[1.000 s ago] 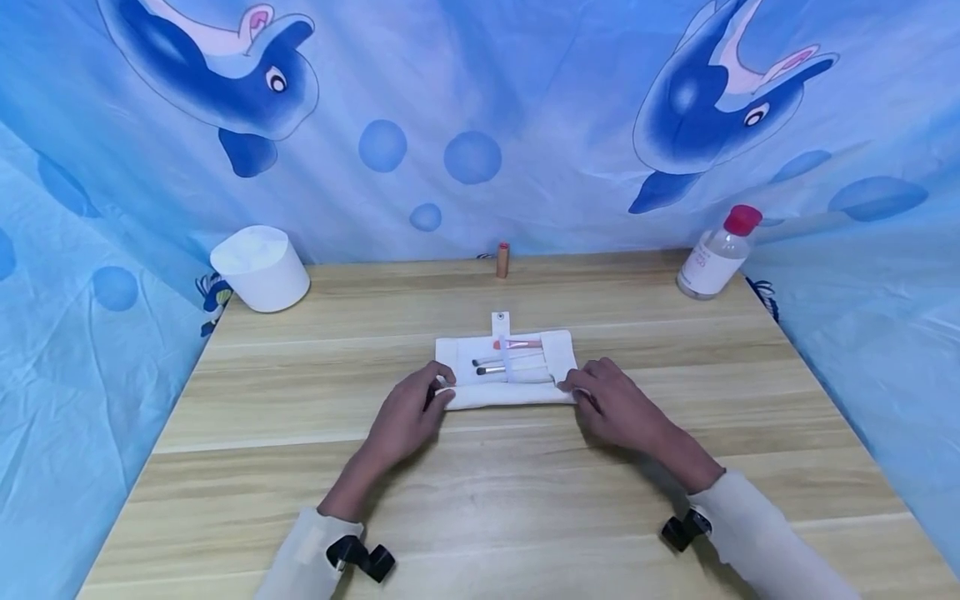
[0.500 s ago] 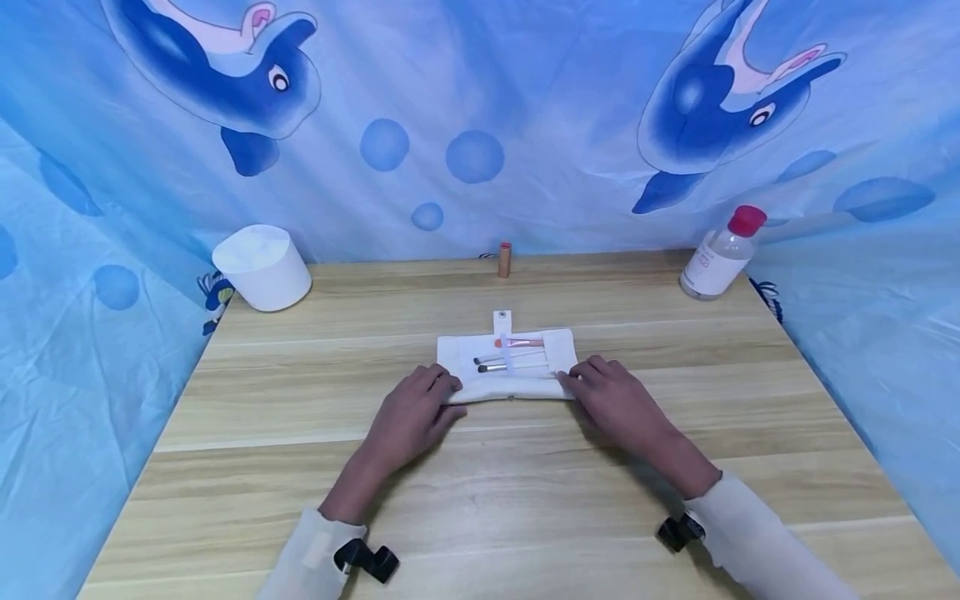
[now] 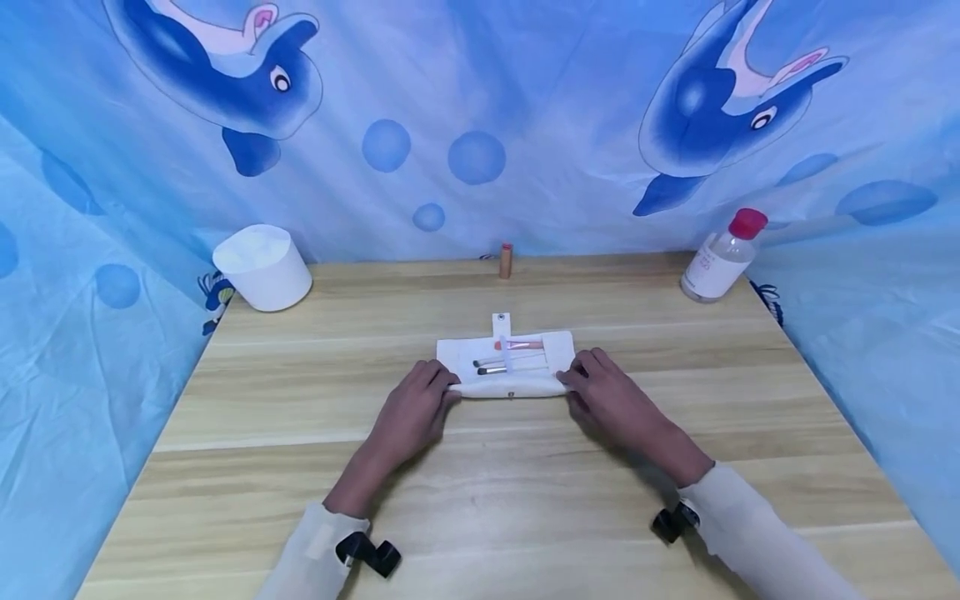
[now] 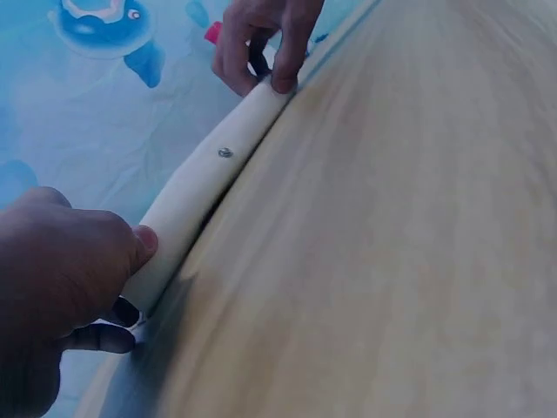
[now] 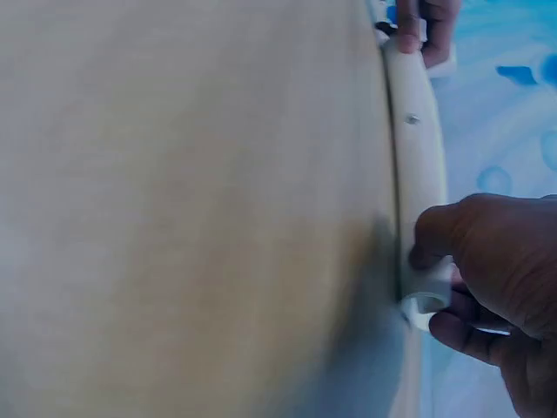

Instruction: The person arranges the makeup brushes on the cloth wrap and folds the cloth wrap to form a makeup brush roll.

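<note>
A white makeup brush roll (image 3: pixel 468 350) lies on the table, its near edge rolled into a tube with a metal snap (image 4: pixel 224 152). Two dark-tipped brushes (image 3: pixel 491 370) and a pink brush (image 3: pixel 525 344) lie in its flat part under a clear strip. My left hand (image 3: pixel 411 408) grips the left end of the rolled edge, thumb on the tube in the left wrist view. At the right end my right hand (image 3: pixel 615 404) pinches the tube, whose hollow end (image 5: pixel 426 302) shows in the right wrist view. A strap (image 3: pixel 501 323) sticks out at the far side.
Along the table's (image 3: pixel 480 500) back edge stand a white paper roll (image 3: pixel 264 271) on the left, a small brown tube (image 3: pixel 506 262) in the middle and a red-capped clear bottle (image 3: pixel 720 258) on the right. A blue dolphin-print curtain (image 3: pixel 480 83) hangs behind.
The near edge has rolled a little farther from me, and its snap has come into view. My left thumb spread out, then came back against the roll. Both hands shifted only slightly.
</note>
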The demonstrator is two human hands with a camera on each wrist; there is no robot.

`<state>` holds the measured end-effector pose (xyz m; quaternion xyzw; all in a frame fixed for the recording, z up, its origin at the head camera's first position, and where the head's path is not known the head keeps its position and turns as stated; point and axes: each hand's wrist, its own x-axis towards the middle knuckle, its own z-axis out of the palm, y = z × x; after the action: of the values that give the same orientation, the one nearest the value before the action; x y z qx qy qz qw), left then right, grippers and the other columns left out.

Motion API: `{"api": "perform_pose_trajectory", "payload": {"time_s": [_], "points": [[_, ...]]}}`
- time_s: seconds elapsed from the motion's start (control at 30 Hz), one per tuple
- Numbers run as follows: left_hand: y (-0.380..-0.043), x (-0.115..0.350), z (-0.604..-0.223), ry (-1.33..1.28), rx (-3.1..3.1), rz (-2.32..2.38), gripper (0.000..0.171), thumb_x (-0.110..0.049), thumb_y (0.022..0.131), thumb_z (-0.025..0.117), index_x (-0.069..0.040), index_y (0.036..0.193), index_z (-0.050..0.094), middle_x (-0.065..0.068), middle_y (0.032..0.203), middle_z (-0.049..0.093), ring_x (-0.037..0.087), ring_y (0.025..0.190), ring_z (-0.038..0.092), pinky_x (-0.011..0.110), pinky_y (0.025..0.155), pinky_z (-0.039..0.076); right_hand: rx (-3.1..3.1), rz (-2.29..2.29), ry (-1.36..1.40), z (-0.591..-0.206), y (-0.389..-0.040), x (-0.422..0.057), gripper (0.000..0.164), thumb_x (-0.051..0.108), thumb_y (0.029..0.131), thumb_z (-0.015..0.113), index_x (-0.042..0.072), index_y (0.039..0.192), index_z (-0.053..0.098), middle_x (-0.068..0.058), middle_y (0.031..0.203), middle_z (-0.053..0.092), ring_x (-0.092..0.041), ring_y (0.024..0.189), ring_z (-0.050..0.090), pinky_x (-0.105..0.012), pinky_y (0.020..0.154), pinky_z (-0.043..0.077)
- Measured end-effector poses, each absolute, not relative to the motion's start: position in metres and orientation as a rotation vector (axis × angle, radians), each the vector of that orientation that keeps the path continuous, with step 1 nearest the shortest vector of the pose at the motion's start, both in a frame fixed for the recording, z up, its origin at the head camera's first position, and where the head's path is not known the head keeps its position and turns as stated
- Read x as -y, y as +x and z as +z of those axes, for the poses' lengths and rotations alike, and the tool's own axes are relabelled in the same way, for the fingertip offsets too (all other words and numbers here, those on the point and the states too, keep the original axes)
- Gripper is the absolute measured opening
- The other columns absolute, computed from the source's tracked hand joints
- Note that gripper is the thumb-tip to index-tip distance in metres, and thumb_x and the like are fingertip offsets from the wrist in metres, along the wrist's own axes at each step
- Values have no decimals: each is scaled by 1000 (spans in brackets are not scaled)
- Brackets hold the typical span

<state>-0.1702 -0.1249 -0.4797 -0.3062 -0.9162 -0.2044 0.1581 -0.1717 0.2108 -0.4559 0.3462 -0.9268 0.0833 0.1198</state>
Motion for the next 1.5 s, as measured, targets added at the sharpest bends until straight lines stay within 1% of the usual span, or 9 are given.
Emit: {"api": "perform_pose_trajectory", "payload": {"time_s": [0.13, 0.37, 0.57, 0.7, 0.83, 0.93, 1.13, 1.37, 1.5], "points": [[-170, 126, -479, -865, 2644, -649, 13, -16, 101, 60, -5, 105, 67, 3, 100, 57, 24, 94, 51, 38, 86, 47, 2720, 377, 1071, -450, -178, -215, 25, 6, 90, 66, 3, 114, 73, -9, 105, 60, -24, 98, 51, -38, 83, 48], [-170, 126, -482, -771, 2650, -759, 8, -9, 98, 61, -3, 98, 66, 4, 92, 54, 27, 87, 48, 39, 80, 43, 2821, 562, 1092, -451, -186, -215, 17, 8, 94, 60, 7, 104, 73, -1, 98, 61, -17, 89, 51, -35, 76, 47], [-171, 123, -485, -688, 2658, -841, 19, -13, 99, 63, -12, 118, 63, 2, 87, 51, 26, 84, 47, 35, 72, 41, 2914, 862, 887, -459, -188, -215, 15, 5, 95, 58, 12, 107, 63, 2, 103, 60, -18, 94, 50, -35, 81, 45], [-171, 124, -482, -670, 2626, -841, 17, -13, 98, 64, -18, 114, 64, 1, 87, 49, 23, 83, 46, 33, 66, 40, 2766, 752, 923, -461, -187, -212, 11, 3, 92, 64, 11, 99, 67, -4, 105, 57, -24, 98, 47, -38, 83, 42], [-171, 126, -481, -742, 2599, -697, 10, -16, 98, 65, -14, 106, 71, 5, 98, 55, 25, 90, 48, 36, 73, 44, 2637, 526, 982, -461, -183, -209, 6, 5, 91, 68, 11, 92, 69, -6, 100, 55, -25, 94, 48, -37, 80, 44], [-170, 130, -479, -809, 2633, -532, 21, -23, 98, 66, -11, 113, 75, 7, 106, 57, 25, 93, 48, 37, 78, 44, 2630, 434, 1036, -461, -177, -209, 6, 9, 95, 65, 8, 98, 70, -5, 98, 55, -23, 92, 50, -35, 78, 46], [-169, 133, -474, -885, 2696, -378, 34, -28, 95, 71, -7, 123, 71, 5, 111, 59, 23, 95, 47, 36, 78, 43, 2704, 431, 1073, -456, -169, -215, 33, 16, 95, 68, 6, 126, 66, -6, 115, 54, -20, 106, 46, -36, 85, 46], [-174, 129, -473, -915, 2633, -385, 22, -17, 99, 64, -3, 116, 69, 4, 106, 62, 24, 97, 51, 38, 78, 44, 2685, 332, 1108, -453, -176, -209, 31, 6, 89, 68, 3, 119, 65, -10, 113, 58, -25, 105, 51, -38, 88, 48], [-176, 129, -476, -873, 2595, -467, 18, -12, 99, 63, -3, 112, 69, 5, 100, 62, 25, 93, 52, 39, 78, 45, 2750, 387, 1088, -450, -182, -205, 29, 5, 92, 63, 2, 121, 66, -10, 112, 60, -25, 103, 53, -40, 88, 49]]}}
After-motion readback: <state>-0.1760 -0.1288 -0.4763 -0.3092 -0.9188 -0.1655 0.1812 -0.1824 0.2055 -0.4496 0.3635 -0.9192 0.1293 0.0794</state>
